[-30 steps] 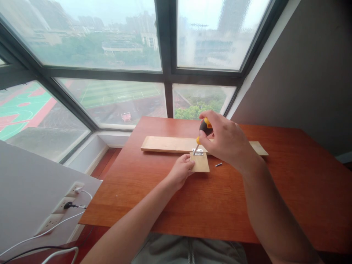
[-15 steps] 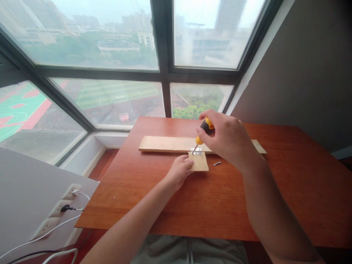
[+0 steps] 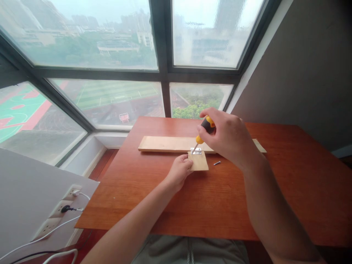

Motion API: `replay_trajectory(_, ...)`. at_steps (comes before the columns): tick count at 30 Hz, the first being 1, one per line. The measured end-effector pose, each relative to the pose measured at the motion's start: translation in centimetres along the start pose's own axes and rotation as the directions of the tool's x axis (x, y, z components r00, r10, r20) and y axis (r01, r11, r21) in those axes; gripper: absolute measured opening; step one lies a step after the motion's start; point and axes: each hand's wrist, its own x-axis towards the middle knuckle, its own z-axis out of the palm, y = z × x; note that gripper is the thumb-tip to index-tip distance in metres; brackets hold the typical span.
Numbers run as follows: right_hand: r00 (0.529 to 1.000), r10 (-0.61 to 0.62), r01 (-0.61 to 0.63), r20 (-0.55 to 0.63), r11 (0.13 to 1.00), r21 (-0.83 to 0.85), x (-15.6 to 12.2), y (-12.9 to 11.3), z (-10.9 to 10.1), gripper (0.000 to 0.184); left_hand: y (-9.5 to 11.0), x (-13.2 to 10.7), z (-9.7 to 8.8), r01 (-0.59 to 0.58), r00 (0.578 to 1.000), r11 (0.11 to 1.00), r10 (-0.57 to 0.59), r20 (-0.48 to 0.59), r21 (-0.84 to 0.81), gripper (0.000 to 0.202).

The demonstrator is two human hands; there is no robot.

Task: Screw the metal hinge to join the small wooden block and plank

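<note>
My right hand is closed around the black and yellow handle of a screwdriver. The screwdriver's tip rests on a small metal hinge that bridges a long wooden board and a small square wooden piece. My left hand presses on the left edge of the small piece, with its fingers curled against it. A loose screw lies on the table just right of the small piece.
The work lies on a reddish wooden table set against a large window. A grey wall stands to the right. At lower left, a white surface carries wall sockets with plugged cables.
The view has shifted slightly. My right hand has turned a little on the screwdriver handle; the tip stays on the hinge. My left hand keeps its place on the small piece.
</note>
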Motion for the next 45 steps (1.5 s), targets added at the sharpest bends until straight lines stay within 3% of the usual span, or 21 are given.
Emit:
replay_trajectory(17, 1.000, -0.013, 0.013, 0.026, 1.000, 0.013, 0.02, 0.00, 0.16, 0.021, -0.13, 0.27, -0.05, 0.023, 0.998, 1.000, -0.024, -0.056, -0.020, 0.030)
replay_trajectory(27, 0.999, -0.019, 0.018, 0.030, 1.000, 0.023, 0.14, 0.09, 0.13, 0.020, -0.14, 0.17, -0.03, 0.021, 0.999, 0.999, -0.022, -0.037, -0.032, 0.032)
replay_trajectory(36, 0.992, -0.068, 0.062, 0.104, 0.996, 0.065, -0.32, 0.05, -0.40, 0.038, -0.12, 0.26, -0.24, 0.023, 0.999, 0.999, -0.025, -0.026, -0.040, 0.033)
replay_trajectory(41, 0.998, 0.036, -0.033, 0.044, 0.997, -0.064, -0.19, -0.33, -0.14, 0.028, -0.06, 0.28, -0.30, 0.026, 1.000, 0.999, -0.026, -0.016, -0.029, 0.033)
replay_trajectory(45, 0.999, 0.013, -0.012, 0.048, 1.000, -0.027, -0.06, -0.37, 0.02, 0.024, -0.11, 0.31, -0.39, 0.024, 1.000, 1.000, -0.025, -0.019, -0.020, 0.033)
